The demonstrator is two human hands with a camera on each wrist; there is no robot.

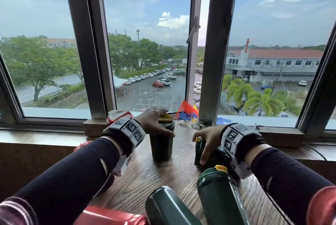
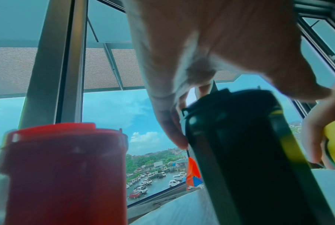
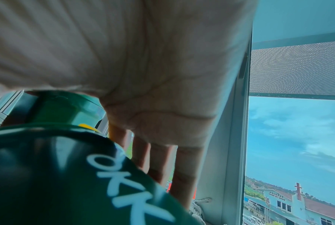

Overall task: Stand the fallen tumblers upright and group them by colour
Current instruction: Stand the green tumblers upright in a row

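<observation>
Wood-grain worktop (image 1: 145, 174): brown, matte, under a grey-framed window (image 1: 216, 43).
Left hand (image 1: 154, 124): grip closed over the yellow lid of the upright glossy dark green cylindrical tumbler (image 1: 161, 146), mid-worktop.
Right hand (image 1: 207, 143): grip curled round a fallen dark green tumbler (image 1: 198, 154) just right of it.
Red cylindrical tumbler (image 2: 66, 175): upright, behind the left wrist.

The tabletop (image 1: 163, 175) is brown wood with open grain and a faint sheen. The upright green tumbler (image 1: 161, 144), fallen green tumbler (image 3: 62, 109) and red tumbler (image 1: 109, 215) look like smooth, glossy plastic. The sleeves (image 1: 63, 175) are dark knit cloth, and the window frame (image 1: 216, 43) is matt grey metal.
</observation>
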